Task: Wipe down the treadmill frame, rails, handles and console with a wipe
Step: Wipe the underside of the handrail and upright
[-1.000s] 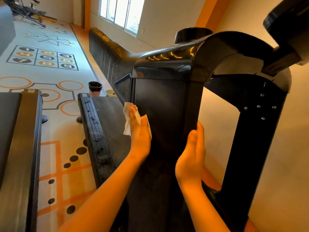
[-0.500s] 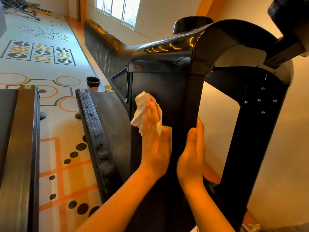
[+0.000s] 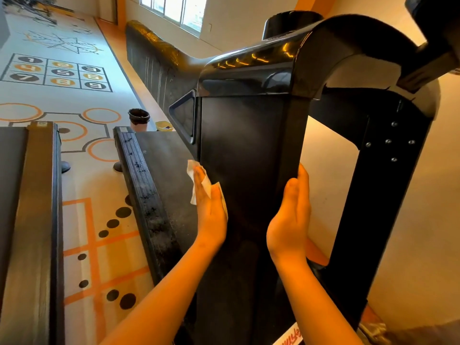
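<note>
Head view | left hand (image 3: 210,207) fingers straight and together, pressing wipe (image 3: 207,186) flat on upright (image 3: 249,135) left edge | right hand (image 3: 290,217) flat, fingers together, braces right edge | advice: overlap strokes (even pressure), work upward

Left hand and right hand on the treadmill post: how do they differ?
The left hand presses a wipe against the post; the right hand is bare. The left hand lies at the post's left edge, the right hand along its right edge. Both are flat, with straight fingers pointing up.
</note>
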Tool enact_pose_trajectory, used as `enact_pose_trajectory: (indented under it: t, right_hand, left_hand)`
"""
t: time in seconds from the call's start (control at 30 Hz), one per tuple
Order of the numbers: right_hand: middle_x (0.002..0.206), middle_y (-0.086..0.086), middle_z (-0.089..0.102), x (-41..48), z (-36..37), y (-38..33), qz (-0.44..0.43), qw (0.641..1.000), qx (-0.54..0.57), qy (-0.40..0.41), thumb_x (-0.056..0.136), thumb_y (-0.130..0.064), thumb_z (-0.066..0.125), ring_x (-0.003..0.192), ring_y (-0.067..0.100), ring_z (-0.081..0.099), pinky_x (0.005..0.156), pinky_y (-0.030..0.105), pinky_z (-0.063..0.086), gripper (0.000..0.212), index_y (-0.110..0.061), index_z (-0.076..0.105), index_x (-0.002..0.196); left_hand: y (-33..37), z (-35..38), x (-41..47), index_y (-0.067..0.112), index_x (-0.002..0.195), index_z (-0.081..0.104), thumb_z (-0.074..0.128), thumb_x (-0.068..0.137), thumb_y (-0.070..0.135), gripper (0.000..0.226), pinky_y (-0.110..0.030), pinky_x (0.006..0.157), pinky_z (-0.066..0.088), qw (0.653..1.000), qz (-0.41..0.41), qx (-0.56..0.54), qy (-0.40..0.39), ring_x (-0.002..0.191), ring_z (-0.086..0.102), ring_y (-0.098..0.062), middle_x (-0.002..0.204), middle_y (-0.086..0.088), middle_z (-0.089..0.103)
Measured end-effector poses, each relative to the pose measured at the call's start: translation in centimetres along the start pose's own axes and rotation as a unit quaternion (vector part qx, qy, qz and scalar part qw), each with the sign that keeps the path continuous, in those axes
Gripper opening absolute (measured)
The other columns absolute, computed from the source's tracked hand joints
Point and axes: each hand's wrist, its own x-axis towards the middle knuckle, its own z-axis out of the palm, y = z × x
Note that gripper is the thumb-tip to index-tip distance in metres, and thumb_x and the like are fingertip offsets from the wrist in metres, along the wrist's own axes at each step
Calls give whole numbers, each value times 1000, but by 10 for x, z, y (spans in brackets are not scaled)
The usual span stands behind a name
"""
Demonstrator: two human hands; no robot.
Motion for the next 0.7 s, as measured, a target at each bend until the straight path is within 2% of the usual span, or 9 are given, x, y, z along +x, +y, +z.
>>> enact_pose_trajectory:
  t: [0.07,0.17,0.23,0.3,0.37,0.47,0.6,0.63,0.7]
  right_hand:
    - [145,-26,31,0,0,0,-1,1000,-1,-13,96,-44,26,134,-13,27,108,6,24,40,-43,25,137]
    - [131,-45,19,2,-7,-3,1,999,-14,-49,100,-42,27,119,-33,17,95,-8,17,31,-50,21,130]
    - [126,-46,11,2,-15,-4,-3,997,-32,-75,100,-37,29,115,-34,9,89,-13,11,31,-53,17,125]
    - [127,-44,7,-4,-21,-2,-15,995,-51,-90,96,-34,31,114,-37,4,88,-14,7,36,-52,16,124]
    - [131,-40,7,-14,-21,5,-44,994,-61,-80,97,-30,33,114,-41,4,91,-13,6,38,-49,16,126]
    - [135,-52,17,-22,-16,17,-48,997,-23,-60,98,-35,29,126,-31,14,100,-5,13,38,-49,18,131]
    - [134,-52,28,-22,-14,24,-47,998,-3,-50,102,-33,28,134,-15,27,106,4,22,36,-48,26,135]
    - [134,-50,30,-23,-14,25,-48,998,1,-51,102,-37,27,134,-12,29,107,6,24,35,-47,27,135]
    - [135,-48,31,-24,-15,28,-40,998,1,-46,99,-55,25,136,-8,29,109,9,24,37,-48,28,135]
  left_hand:
    - [1,4,-24,40,149,-6,30,81,70,83,-45,122,10,1000,-8,-3,2,149,6,-14,163,2,1]
    - [11,20,-68,33,152,-5,35,87,63,82,-37,122,9,999,6,-29,-11,147,6,-5,163,5,0]
    - [22,29,-91,35,148,-7,30,88,72,80,-34,122,3,996,80,-11,-32,147,-2,1,162,9,-8]
    - [31,34,-93,42,143,-5,24,83,82,78,-33,122,1,994,106,-1,-39,146,-5,2,161,10,-10]
    - [38,34,-82,45,143,-6,20,84,80,73,-33,121,0,989,140,19,-40,146,-8,2,161,11,-11]
    - [44,29,-49,42,145,-5,21,86,79,74,-31,120,1,986,162,29,-34,147,-6,-2,162,9,-8]
    - [36,16,5,24,154,-1,31,79,84,102,-39,122,11,996,93,-11,-6,149,8,-12,163,2,3]
    - [33,11,14,19,155,2,32,85,77,96,-38,121,16,997,77,-6,-6,148,12,-15,162,-2,8]
    - [30,6,23,15,154,6,30,101,51,69,-30,118,24,999,32,-12,-2,146,21,-20,160,-6,16]
